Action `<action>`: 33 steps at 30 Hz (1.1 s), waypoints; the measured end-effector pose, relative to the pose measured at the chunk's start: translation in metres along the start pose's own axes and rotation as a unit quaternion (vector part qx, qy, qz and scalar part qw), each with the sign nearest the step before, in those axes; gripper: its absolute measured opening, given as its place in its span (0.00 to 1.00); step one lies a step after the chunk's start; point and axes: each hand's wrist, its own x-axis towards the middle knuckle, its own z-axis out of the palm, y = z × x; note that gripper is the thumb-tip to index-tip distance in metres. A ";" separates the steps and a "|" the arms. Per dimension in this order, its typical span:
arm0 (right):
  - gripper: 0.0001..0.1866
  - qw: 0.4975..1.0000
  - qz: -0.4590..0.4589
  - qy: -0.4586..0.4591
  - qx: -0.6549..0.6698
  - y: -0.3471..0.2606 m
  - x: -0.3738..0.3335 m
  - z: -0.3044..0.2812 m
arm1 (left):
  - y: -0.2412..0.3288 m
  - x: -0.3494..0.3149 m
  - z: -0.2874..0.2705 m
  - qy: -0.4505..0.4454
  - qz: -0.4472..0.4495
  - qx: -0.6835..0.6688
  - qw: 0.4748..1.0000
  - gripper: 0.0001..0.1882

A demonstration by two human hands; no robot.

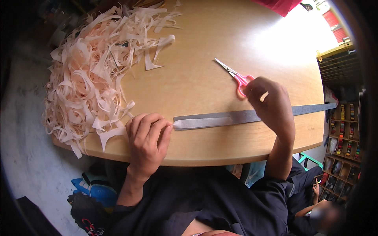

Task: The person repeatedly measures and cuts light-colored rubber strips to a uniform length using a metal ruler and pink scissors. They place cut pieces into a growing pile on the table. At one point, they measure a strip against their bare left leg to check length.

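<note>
A long grey metal ruler [313, 108] lies across the near part of the table. Along its left stretch rests a narrow whitish fabric strip [204, 122], gathered at its left end. The fingertips of my left hand [149, 135] pinch that gathered end at the ruler's left tip. My right hand [271, 102] is above the ruler with its fingers curled together. Its fingertips overlap the pink handles of the scissors [238, 78]; whether they grip them is hidden. The scissors' closed blades point to the far left.
A big heap of pale peach fabric strips [86, 74] covers the table's left side. Bright light falls on the far right, near red cloth [277, 4]. A shelf of coloured spools [346, 133] stands beyond the right edge. Another person [309, 204] sits at lower right.
</note>
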 end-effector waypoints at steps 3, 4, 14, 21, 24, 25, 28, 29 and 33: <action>0.07 0.997 -0.008 0.043 -0.071 0.006 0.005 0.004 | -0.001 -0.001 0.001 0.002 0.004 -0.004 1.000 0.08; 0.08 0.996 -0.006 0.047 -0.079 0.007 0.006 0.006 | -0.002 -0.001 0.000 0.003 0.005 -0.013 1.000 0.08; 0.04 0.991 0.021 0.035 -0.125 0.011 0.006 0.020 | -0.002 0.009 -0.003 0.040 0.011 -0.039 0.998 0.08; 0.11 0.982 0.007 -0.040 0.186 0.003 0.003 0.017 | -0.004 0.015 0.002 0.059 0.043 -0.019 0.997 0.08; 0.17 0.894 -0.014 -0.158 0.420 -0.018 -0.010 0.017 | -0.005 0.015 0.003 0.075 0.054 -0.005 0.996 0.07; 0.18 0.875 -0.007 -0.176 0.452 -0.025 -0.015 0.020 | -0.005 0.014 0.004 0.081 0.057 -0.003 0.995 0.07; 0.18 0.847 0.009 -0.206 0.491 -0.041 -0.025 0.024 | -0.004 0.013 0.003 0.079 0.051 0.003 0.996 0.07; 0.18 0.842 0.005 -0.219 0.492 -0.043 -0.026 0.024 | -0.004 0.013 0.003 0.079 0.045 0.003 0.996 0.07; 0.15 0.769 0.032 -0.319 0.553 -0.039 -0.020 0.015 | -0.004 0.015 0.004 0.094 0.044 0.000 0.995 0.07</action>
